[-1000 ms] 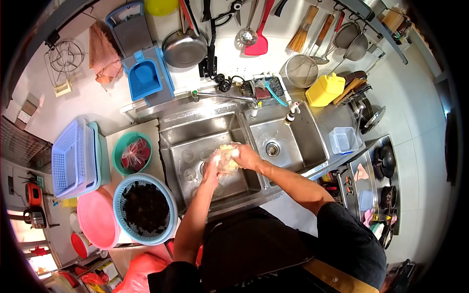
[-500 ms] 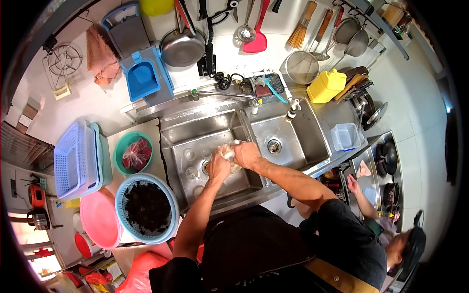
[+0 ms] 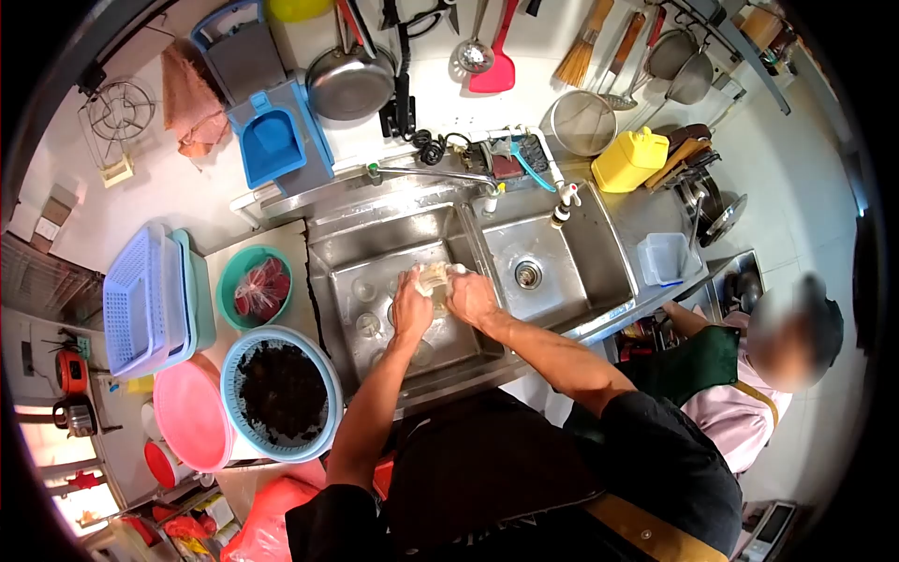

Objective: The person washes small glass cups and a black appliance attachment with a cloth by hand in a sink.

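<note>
Over the left sink basin (image 3: 365, 253), both of my hands grip a pale, crumpled, cloth-like piece (image 3: 434, 278). My left hand (image 3: 412, 307) is closed on its left end. At the other end my right hand (image 3: 471, 300) has its fingers wrapped round it, and a whitish bit sticks out above. The piece is stretched between the two hands, and its exact kind cannot be made out. Below it, several round pale shapes (image 3: 367, 324) show on the basin floor; the forearms cover part of the basin.
Left of the sink stand a blue basket (image 3: 334, 412) of dark, wet-looking stuff, a green bowl (image 3: 225, 281) with a bagged red item, and a pink basin (image 3: 192, 412). A faucet (image 3: 431, 175) spans the back. A yellow jug (image 3: 629, 161) stands right. A co-worker (image 3: 740, 403) is at right.
My hands have moved apart, left hand leftward, opening out the pale piece between them. The co-worker has come closer and further into view at right.
</note>
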